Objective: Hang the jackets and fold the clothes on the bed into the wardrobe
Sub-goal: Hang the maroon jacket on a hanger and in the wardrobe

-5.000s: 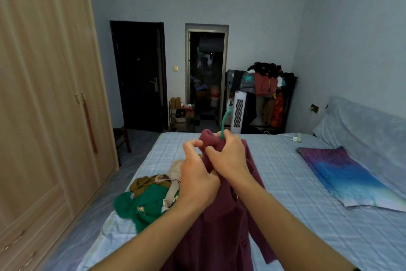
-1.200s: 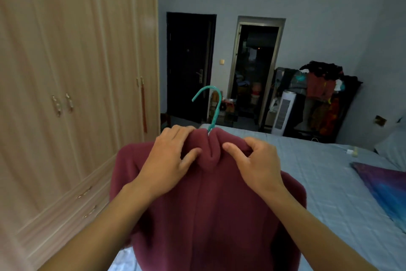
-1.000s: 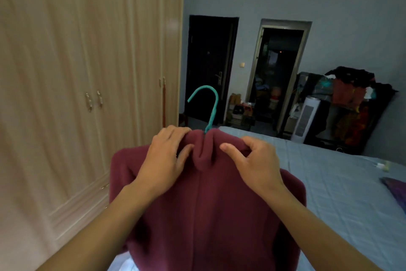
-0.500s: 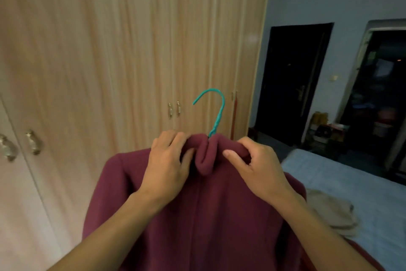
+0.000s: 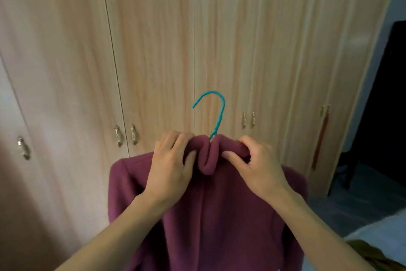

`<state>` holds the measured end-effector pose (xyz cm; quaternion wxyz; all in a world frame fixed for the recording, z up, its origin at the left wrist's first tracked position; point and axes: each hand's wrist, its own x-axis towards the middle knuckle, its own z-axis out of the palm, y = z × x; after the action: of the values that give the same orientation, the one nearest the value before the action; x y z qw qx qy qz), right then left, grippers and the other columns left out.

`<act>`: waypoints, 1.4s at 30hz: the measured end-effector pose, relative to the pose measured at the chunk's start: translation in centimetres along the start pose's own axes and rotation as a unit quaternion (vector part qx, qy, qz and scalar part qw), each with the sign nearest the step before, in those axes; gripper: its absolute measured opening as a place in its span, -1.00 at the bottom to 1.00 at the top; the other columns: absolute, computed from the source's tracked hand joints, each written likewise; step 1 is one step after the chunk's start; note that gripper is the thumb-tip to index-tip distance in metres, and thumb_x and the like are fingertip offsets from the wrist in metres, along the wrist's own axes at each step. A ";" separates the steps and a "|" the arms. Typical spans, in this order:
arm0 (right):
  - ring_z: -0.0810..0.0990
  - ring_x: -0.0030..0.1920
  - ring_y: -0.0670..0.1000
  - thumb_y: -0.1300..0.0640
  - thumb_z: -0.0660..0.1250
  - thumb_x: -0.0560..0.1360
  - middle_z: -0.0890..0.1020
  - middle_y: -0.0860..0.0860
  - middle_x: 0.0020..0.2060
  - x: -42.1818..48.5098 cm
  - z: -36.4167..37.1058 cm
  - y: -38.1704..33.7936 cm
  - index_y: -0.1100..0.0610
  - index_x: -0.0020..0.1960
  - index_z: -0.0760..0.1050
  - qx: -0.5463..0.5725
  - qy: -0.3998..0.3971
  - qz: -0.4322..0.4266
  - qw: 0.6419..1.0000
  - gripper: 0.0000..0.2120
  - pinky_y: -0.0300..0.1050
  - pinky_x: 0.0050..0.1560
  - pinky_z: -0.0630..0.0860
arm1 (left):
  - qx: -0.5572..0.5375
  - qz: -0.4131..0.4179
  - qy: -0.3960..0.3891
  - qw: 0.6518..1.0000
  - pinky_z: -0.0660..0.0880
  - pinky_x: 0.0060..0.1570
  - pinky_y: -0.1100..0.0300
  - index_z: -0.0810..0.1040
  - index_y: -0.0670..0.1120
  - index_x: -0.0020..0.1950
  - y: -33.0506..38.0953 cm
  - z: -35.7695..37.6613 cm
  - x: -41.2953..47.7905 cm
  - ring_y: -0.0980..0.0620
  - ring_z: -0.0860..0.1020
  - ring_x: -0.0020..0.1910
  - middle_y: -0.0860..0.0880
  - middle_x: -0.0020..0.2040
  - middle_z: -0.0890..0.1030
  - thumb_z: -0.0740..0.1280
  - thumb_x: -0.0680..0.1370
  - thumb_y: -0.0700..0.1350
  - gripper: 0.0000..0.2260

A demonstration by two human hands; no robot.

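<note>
Pinching fleecy maroon jacket (image 5: pixel 219 215), curved teal hanger (image 5: pixel 220 117), woodgrain wardrobe (image 5: pixel 153 51)

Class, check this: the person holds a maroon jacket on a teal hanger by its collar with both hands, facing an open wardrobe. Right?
Not quite. The head view shows the wardrobe closed, not open. The rest stands: left hand and right hand grip the collar of the maroon jacket on the teal hanger.
</note>
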<state>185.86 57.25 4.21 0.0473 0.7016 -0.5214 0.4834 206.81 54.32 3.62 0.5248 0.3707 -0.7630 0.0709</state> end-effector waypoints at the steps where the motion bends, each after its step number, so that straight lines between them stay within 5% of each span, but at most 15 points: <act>1: 0.43 -0.35 -0.17 -0.12 0.44 0.46 0.44 -0.18 -0.41 0.5 1.3 -0.3 -0.03 -0.21 0.39 0.007 0.000 -0.004 1.000 -0.73 -0.31 -0.31 0.26 | 0.006 -0.005 -0.001 1.000 0.46 -0.03 -0.04 0.54 -0.08 0.14 -1.1 -0.5 0.0 -0.06 0.48 -0.05 0.01 -0.01 0.52 0.27 0.46 -0.11 -0.74; 6: 0.44 -0.35 -0.14 -0.14 0.42 0.46 0.45 -0.18 -0.41 3.0 7.8 -2.4 -0.16 -0.25 0.32 0.031 -0.005 -0.021 0.999 -0.72 -0.15 -0.30 0.34 | 0.044 -0.007 0.003 0.999 0.45 -0.03 0.02 0.54 -0.12 0.14 -7.8 -2.7 0.0 -0.06 0.47 -0.05 0.00 -0.02 0.52 0.27 0.48 -0.10 -0.74; 10: 0.47 -0.31 -0.09 -0.16 0.39 0.46 0.48 -0.14 -0.36 6.2 13.8 -4.8 -0.02 -0.20 0.43 0.049 -0.015 -0.033 0.998 -0.75 -0.03 -0.27 0.46 | 0.073 0.006 0.013 0.997 0.44 -0.09 0.05 0.48 -0.05 0.13 -14.1 -5.0 0.8 -0.05 0.46 -0.07 0.03 -0.03 0.50 0.26 0.48 -0.07 -0.77; 21: 0.54 -0.09 -0.10 0.18 0.48 0.44 0.50 -0.13 -0.10 11.6 28.1 -11.3 0.02 0.05 0.57 0.122 -0.117 -0.083 0.982 -0.78 -0.33 -0.06 0.43 | 0.086 -0.086 0.043 0.992 0.39 -0.07 0.05 0.47 -0.06 0.08 -28.3 -10.8 -0.4 -0.07 0.44 -0.08 -0.01 -0.04 0.50 0.23 0.41 -0.12 -0.74; 30: 0.57 -0.10 -0.07 0.22 0.50 0.40 0.53 -0.12 -0.14 13.7 36.2 -13.1 0.03 0.00 0.59 0.176 -0.117 -0.082 0.974 -0.78 -0.24 -0.07 0.48 | 0.107 -0.101 0.073 0.986 0.37 -0.08 0.07 0.47 -0.09 0.07 -35.1 -12.3 -1.2 -0.05 0.43 -0.08 -0.02 -0.06 0.51 0.27 0.39 -0.21 -0.73; 35: 0.56 -0.11 -0.11 0.28 0.50 0.41 0.53 -0.12 -0.14 15.2 38.9 -12.5 0.07 -0.01 0.62 0.202 -0.124 -0.081 0.968 -0.79 -0.37 -0.07 0.41 | 0.101 -0.102 0.060 0.988 0.36 -0.07 0.10 0.45 -0.06 0.09 -37.3 -11.3 -0.7 -0.03 0.43 -0.08 -0.02 -0.06 0.51 0.31 0.39 -0.26 -0.70; 42: 0.51 -0.13 -0.19 0.12 0.51 0.43 0.49 -0.16 -0.13 19.4 42.0 -9.8 0.05 0.09 0.60 0.171 -0.162 -0.094 0.967 -0.75 -0.42 -0.11 0.37 | 0.103 -0.132 0.047 0.985 0.44 -0.08 0.06 0.51 -0.09 0.08 -41.4 -9.0 1.8 -0.02 0.47 -0.10 0.03 -0.07 0.51 0.29 0.43 -0.22 -0.76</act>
<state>219.65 24.40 0.40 -0.1131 0.8138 -0.3635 0.4390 239.70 28.33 -2.53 0.5235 0.5162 -0.6709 0.0966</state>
